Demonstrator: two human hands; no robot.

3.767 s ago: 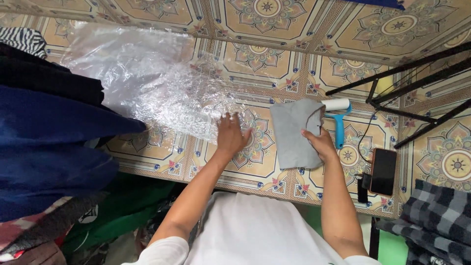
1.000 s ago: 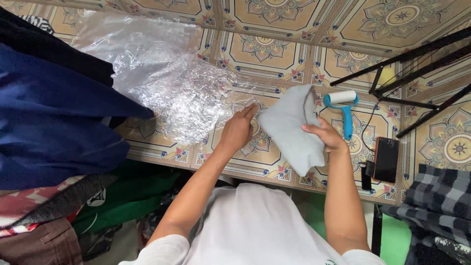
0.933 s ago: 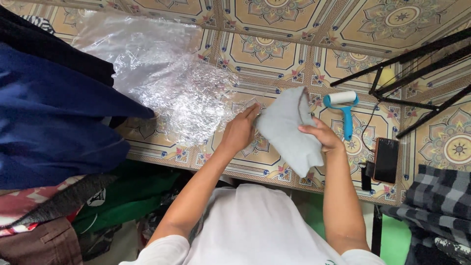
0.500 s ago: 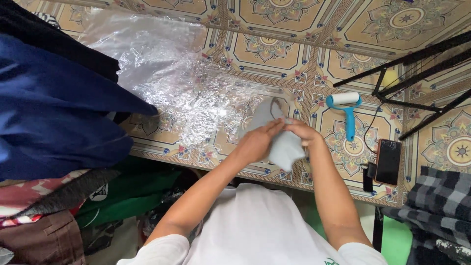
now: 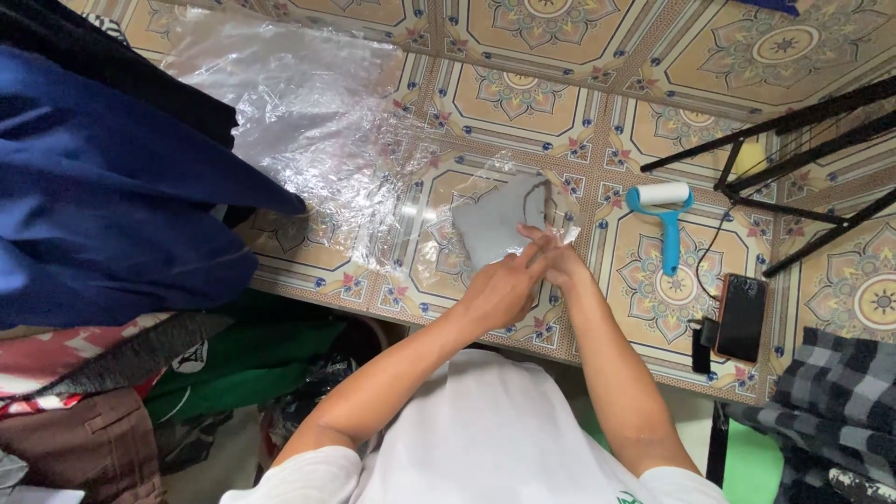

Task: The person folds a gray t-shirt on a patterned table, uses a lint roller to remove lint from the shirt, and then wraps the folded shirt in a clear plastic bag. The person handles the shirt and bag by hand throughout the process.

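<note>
Both hands meet over the grey cloth [image 5: 493, 222]: left hand [image 5: 499, 291] and right hand [image 5: 558, 263] pinch its edge, fingers closed, keeping the fold together.

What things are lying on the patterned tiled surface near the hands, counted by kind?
Small grey folded cloth, held by left hand and right hand: 1
Clear crinkled plastic sheet: 1
Blue-handled white lint roller: 1
Black rectangular phone: 1
Total: 4
</note>
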